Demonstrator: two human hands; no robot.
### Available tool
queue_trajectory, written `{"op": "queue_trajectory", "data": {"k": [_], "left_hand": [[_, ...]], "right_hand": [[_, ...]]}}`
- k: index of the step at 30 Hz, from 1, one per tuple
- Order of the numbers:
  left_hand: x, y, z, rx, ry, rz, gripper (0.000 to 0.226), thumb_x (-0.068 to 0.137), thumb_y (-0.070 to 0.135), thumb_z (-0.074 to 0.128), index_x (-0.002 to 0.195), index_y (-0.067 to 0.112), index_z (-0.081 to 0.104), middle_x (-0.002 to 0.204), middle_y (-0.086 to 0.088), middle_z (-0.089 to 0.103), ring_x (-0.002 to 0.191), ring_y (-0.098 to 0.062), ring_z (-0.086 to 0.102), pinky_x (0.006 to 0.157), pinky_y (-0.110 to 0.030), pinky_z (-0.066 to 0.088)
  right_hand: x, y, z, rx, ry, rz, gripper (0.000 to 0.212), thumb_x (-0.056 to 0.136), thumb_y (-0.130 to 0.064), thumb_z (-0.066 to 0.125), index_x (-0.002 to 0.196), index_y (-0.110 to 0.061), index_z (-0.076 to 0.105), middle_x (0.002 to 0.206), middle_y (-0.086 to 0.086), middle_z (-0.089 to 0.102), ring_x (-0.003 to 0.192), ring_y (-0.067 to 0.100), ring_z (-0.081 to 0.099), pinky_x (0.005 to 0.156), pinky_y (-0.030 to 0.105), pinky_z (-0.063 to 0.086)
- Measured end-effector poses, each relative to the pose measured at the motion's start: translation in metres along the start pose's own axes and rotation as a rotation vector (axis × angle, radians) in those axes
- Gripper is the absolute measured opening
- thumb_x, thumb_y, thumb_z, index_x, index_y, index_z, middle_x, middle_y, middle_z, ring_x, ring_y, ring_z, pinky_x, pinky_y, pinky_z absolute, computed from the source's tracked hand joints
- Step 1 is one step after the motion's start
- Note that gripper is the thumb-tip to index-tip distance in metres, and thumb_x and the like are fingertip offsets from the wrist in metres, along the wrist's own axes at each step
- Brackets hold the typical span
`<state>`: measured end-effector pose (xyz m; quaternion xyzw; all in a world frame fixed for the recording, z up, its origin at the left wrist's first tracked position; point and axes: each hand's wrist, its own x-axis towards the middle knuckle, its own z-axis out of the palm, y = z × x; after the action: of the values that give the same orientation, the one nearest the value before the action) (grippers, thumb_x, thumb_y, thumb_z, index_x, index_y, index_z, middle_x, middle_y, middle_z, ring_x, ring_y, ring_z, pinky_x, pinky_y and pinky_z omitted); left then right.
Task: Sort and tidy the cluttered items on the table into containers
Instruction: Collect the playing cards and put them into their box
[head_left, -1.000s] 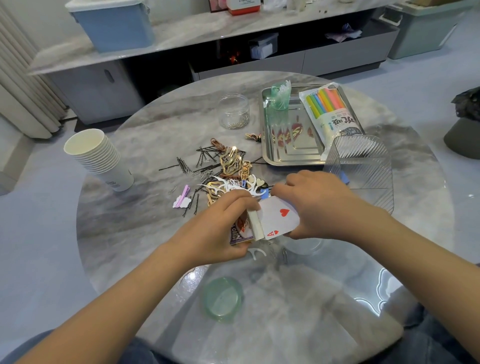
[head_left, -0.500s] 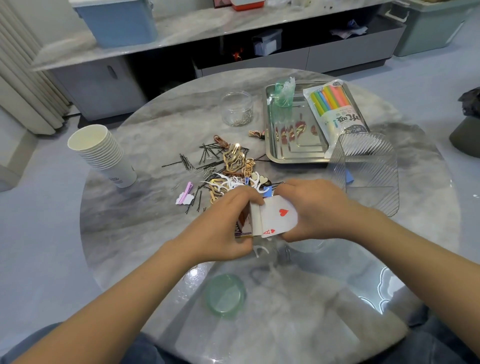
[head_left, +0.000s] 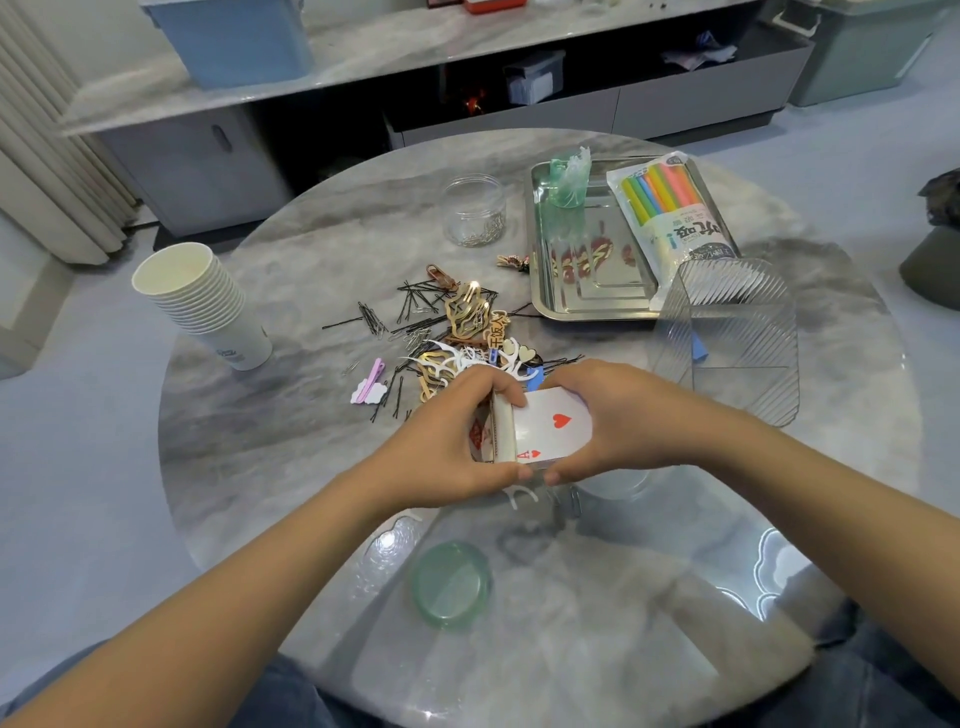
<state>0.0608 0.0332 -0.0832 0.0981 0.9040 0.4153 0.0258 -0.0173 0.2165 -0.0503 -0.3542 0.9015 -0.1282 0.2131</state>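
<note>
Over the middle of the round marble table (head_left: 270, 447), both hands hold a deck of playing cards (head_left: 550, 428) with the ace of hearts on top. My left hand (head_left: 447, 441) grips the card box (head_left: 500, 431) at the deck's left end. My right hand (head_left: 618, 421) curls round the deck's right side. Just beyond the hands lies a pile of black hairpins, gold clips and white floss picks (head_left: 447, 332). A pink clip (head_left: 371, 384) lies at the pile's left.
A steel tray (head_left: 587, 291) at the back right carries a straw pack (head_left: 670, 213) and a green bag (head_left: 569, 176). A ribbed clear box (head_left: 727, 332) stands right, a clear jar (head_left: 475, 218) behind, stacked paper cups (head_left: 202, 301) left, a green lid (head_left: 451, 584) near.
The deck has slid a little further into the box held by my left hand. Both hands stay at the same spot on the table.
</note>
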Motion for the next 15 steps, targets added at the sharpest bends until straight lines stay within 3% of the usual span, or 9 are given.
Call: {"op": "queue_trajectory", "data": {"k": [2, 4, 9, 12, 15], "left_hand": [[0.0002, 0.0011, -0.0017, 0.008, -0.017, -0.007, 0.051, 0.065, 0.037, 0.074, 0.108, 0.032, 0.047, 0.111, 0.014, 0.050, 0.097, 0.003, 0.046, 0.073, -0.007, 0.037], [0.0011, 0.0019, -0.0037, 0.036, -0.045, -0.001, 0.056, 0.067, 0.035, 0.079, 0.112, 0.031, 0.047, 0.114, 0.014, 0.050, 0.101, 0.006, 0.045, 0.077, -0.004, 0.036], [0.0033, 0.0042, -0.0048, 0.097, -0.075, -0.006, 0.060, 0.067, 0.030, 0.083, 0.113, 0.032, 0.045, 0.111, 0.012, 0.053, 0.093, 0.003, 0.049, 0.076, -0.006, 0.037], [0.0009, 0.0025, -0.0036, 0.085, -0.084, -0.031, 0.062, 0.064, 0.025, 0.085, 0.112, 0.029, 0.046, 0.104, 0.026, 0.049, 0.090, 0.017, 0.047, 0.071, -0.002, 0.035], [0.0006, 0.0022, -0.0008, 0.109, -0.115, -0.034, 0.065, 0.064, 0.028, 0.084, 0.113, 0.035, 0.042, 0.103, 0.020, 0.053, 0.090, 0.005, 0.051, 0.072, -0.011, 0.040]], "right_hand": [[-0.0008, -0.0032, 0.0001, 0.006, 0.000, -0.006, 0.069, 0.061, -0.054, 0.077, 0.120, -0.027, 0.051, 0.109, -0.007, 0.056, 0.099, 0.013, 0.050, 0.084, 0.031, 0.045], [-0.0010, -0.0074, -0.0010, 0.026, 0.006, -0.006, 0.056, 0.064, -0.050, 0.077, 0.110, -0.026, 0.056, 0.102, -0.007, 0.060, 0.092, 0.014, 0.053, 0.079, 0.031, 0.046], [-0.0005, -0.0056, -0.0056, 0.160, -0.083, 0.047, 0.041, 0.067, -0.036, 0.079, 0.096, -0.016, 0.059, 0.075, -0.002, 0.063, 0.052, -0.005, 0.051, 0.054, 0.020, 0.041], [-0.0008, -0.0049, -0.0014, 0.134, -0.137, 0.025, 0.045, 0.067, -0.034, 0.079, 0.102, -0.017, 0.056, 0.085, -0.002, 0.062, 0.069, 0.001, 0.055, 0.063, 0.021, 0.045], [-0.0007, -0.0026, -0.0004, 0.096, -0.139, -0.006, 0.051, 0.066, -0.036, 0.079, 0.106, -0.018, 0.053, 0.102, 0.001, 0.060, 0.089, 0.017, 0.056, 0.078, 0.034, 0.050]]}}
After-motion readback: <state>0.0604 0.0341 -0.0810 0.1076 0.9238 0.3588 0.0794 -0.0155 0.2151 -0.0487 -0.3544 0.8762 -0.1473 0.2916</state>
